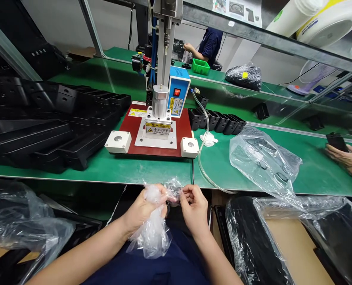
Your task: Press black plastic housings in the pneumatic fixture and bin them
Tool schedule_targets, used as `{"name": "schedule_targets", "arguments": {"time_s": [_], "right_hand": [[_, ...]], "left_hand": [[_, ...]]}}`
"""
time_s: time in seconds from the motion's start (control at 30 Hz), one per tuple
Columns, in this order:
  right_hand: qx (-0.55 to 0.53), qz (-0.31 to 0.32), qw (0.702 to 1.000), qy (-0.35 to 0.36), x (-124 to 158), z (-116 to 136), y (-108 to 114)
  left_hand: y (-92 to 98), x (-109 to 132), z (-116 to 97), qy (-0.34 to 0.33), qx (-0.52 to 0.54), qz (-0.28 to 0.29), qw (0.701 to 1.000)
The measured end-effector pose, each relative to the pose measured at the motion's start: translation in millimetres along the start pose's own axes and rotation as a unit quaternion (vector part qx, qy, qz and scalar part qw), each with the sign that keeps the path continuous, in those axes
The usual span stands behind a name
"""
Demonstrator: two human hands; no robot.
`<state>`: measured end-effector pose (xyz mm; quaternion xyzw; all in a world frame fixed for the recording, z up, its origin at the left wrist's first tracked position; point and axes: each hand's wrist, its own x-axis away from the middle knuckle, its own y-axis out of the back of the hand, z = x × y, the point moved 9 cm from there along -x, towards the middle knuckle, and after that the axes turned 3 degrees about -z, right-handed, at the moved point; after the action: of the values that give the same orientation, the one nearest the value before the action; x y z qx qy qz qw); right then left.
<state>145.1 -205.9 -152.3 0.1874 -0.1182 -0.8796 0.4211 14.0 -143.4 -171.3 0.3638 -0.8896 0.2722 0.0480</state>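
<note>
Two bare hands meet just on the near side of the front edge of the green table (140, 169), above the dark blue clothes (176, 253) of the person. The left hand (148, 208) is closed around a clear plastic bag (154, 235), and the loose part of this bag hangs below the fist. Between the hands is a small dark piece (173, 190) in crinkled plastic, close to the table edge. The right hand (195, 206) has its thumb and fingertips drawn together at the right end of this piece; whether they pinch it or only touch it, I cannot tell.

Beyond the hands, a strip of green surface separates the table edge from the red base (128, 148) of the press (160, 105). This strip is narrow, so the room forward is limited. To the left, black parts (60, 130) are piled almost to the edge. To the right, a hose (204, 170) curves down over the edge, and past it lies a plastic sheet (262, 154). A wider green stretch opens between this sheet and another person's hand (347, 156), which holds a black block (337, 141). Below, a plastic-covered box (244, 233) stands near the right forearm.
</note>
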Motion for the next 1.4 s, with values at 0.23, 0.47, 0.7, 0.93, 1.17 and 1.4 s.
{"name": "schedule_targets", "arguments": {"time_s": [0.23, 0.47, 0.7, 0.93, 1.17, 1.4], "right_hand": [[-0.229, 0.046, 0.956, -0.180, 7, -25, -23], [-0.420, 0.034, 0.859, -0.291, 13, -31, -39], [-0.493, 0.071, 0.803, -0.327, 15, -20, -51], [-0.457, 0.140, 0.826, -0.301, 27, -13, -64], [-0.437, 0.164, 0.828, -0.312, 38, -21, -75], [-0.363, 0.190, 0.849, -0.333, 58, -45, -83]], "left_hand": [[-1.9, -3, 4, -0.001, 0.092, 0.037, 0.995], [-8.1, -1, 6, -0.002, 0.085, 0.098, 0.992], [-5.0, -2, 16, 0.017, 0.078, 0.060, 0.995], [20.6, -12, 24, -0.030, -0.108, -0.093, 0.989], [22.0, -3, 30, -0.064, -0.424, -0.083, 0.900], [16.0, 17, 42, 0.023, -0.495, 0.028, 0.868]]}}
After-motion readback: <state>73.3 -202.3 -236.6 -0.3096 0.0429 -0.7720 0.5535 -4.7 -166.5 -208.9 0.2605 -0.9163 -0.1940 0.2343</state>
